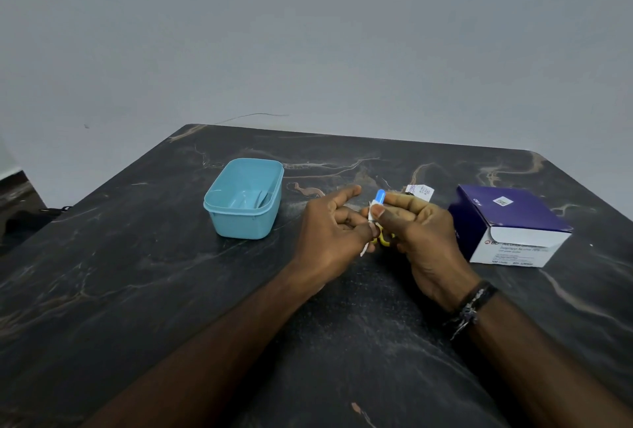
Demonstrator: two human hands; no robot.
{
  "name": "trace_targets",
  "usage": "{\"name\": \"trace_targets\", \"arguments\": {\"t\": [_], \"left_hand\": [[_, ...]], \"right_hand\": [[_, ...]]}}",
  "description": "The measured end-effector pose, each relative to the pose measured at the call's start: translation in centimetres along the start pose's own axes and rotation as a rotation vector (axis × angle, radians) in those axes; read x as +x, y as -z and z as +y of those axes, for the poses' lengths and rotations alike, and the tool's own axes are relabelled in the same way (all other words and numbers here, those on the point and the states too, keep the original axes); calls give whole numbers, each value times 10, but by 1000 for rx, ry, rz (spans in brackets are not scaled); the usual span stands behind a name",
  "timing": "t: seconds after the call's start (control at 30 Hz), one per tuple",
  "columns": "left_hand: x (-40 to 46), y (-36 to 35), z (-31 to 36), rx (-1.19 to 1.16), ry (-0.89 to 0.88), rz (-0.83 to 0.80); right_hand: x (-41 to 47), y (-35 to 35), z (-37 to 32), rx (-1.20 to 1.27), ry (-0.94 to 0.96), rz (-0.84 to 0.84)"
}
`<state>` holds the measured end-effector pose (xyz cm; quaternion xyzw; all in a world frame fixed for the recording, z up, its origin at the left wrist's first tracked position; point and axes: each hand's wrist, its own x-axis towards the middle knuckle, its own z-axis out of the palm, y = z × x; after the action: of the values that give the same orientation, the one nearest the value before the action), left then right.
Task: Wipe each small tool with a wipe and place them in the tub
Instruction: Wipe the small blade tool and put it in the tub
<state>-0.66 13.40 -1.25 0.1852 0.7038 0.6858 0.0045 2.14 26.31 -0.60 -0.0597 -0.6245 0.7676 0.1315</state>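
Observation:
My right hand (416, 232) grips a small tool (380, 195) with a blue tip and a yellow lower part that shows between my hands. A white wipe (369, 222) is pinched in my left hand (332, 225) and pressed against the tool's shaft; its lower end hangs below my fingers. To the left on the dark marble table stands the light blue tub (219, 199), with something pale and thin lying inside near its right wall.
A purple and white box of alcohol swabs (510, 225) lies at the right. A torn white wipe packet (419, 192) lies on the table just beyond my right hand. The grey wall rises behind the table's far edge (342, 135).

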Motion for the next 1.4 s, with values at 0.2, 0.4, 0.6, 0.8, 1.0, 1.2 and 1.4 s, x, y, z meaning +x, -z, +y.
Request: {"name": "trace_targets", "arguments": {"t": [0.2, 0.4, 0.6, 0.8, 1.0, 1.2, 1.4], "left_hand": [[-3, -5, 0, -28, 11, -61], [-5, -8, -1, -28, 8, -65], [-2, -5, -2, -50, -20, 25], [-1, -2, 5, -60, -99, 114], [5, 6, 13, -155, -221, 178], [8, 18, 37, -365, -203, 271], [20, 75, 58, -331, -120, 295]], "right_hand": [[5, 9, -4, 49, 51, 117], [10, 15, -6, 65, 103, 209], [12, 13, -3, 39, 110, 278], [9, 10, -4, 71, 107, 269], [8, 8, -6, 81, 128, 261], [7, 9, -6, 66, 118, 235], [7, 9, -8, 42, 109, 215]]}}
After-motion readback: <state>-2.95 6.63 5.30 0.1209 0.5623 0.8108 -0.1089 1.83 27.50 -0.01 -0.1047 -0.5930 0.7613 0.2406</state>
